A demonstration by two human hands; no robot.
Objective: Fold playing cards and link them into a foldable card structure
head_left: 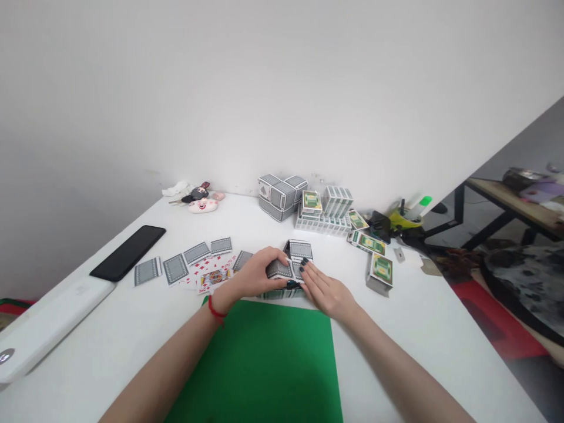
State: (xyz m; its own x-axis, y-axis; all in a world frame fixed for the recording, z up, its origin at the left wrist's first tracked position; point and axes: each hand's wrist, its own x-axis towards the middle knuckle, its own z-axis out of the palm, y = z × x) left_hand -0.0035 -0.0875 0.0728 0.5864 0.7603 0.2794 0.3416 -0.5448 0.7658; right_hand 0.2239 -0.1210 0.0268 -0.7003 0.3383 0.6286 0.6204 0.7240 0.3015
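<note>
Folded playing cards with grey patterned backs form a small block in front of me, partly hidden by my fingers. My left hand, with a red string at the wrist, curls around the left side of the block, thumb toward me. My right hand presses its closed-together fingers on the block's right side; its thumb is hidden. Beneath or just in front of the block, a green-and-white edge shows. To the left lie face-up red-suited cards and several grey-backed cards.
Farther back stand a folded-card block and stacked card boxes. Another card box is at right. A green mat lies before me. Left are a black phone and a white device; keys and trinkets lie behind.
</note>
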